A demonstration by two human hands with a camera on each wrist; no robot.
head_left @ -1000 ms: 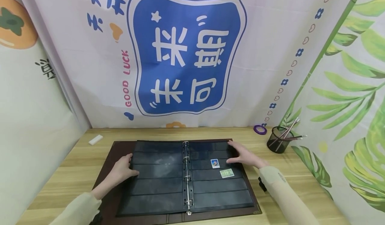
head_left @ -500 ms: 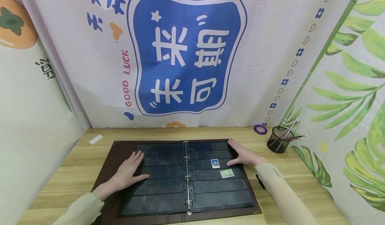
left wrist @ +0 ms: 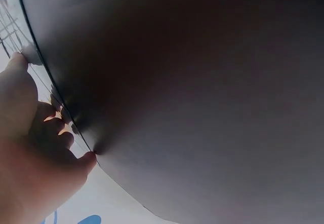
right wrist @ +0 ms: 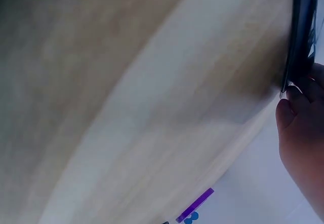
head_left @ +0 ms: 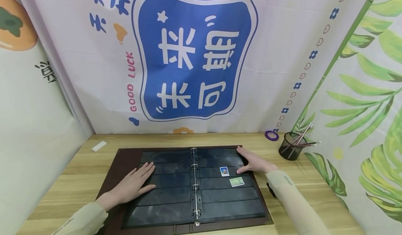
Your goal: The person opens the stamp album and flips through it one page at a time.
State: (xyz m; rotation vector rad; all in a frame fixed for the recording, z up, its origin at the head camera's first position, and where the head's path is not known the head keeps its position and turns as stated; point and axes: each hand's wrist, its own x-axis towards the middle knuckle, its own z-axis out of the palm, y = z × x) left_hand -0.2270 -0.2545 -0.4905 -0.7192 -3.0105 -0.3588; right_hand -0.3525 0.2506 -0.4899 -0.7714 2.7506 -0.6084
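Observation:
A brown ring-binder stamp album (head_left: 120,161) lies spread out on the wooden table, with black pocket pages on both sides of its metal rings (head_left: 196,186). My left hand (head_left: 132,186) rests on the outer part of the left page (head_left: 171,196), fingers extended and thumb apart. At the upper right edge of the right page (head_left: 230,207), my right hand (head_left: 255,161) touches the album with fingers and thumb spread. Two stamps show on that page near the right thumb: a blue one with a white border (head_left: 224,171) and a green one (head_left: 237,182).
A white eraser-like block (head_left: 99,146) lies at the back left of the table. Towards the back right are a purple tape roll (head_left: 271,135) and a black mesh pen cup (head_left: 289,151) holding several pencils. Printed cloth (head_left: 194,53) hangs behind the table.
My left hand has moved from the left page's outer edge rightward onto the page, then slid slightly nearer to me, its fingers straightening. My right hand has hardly moved.

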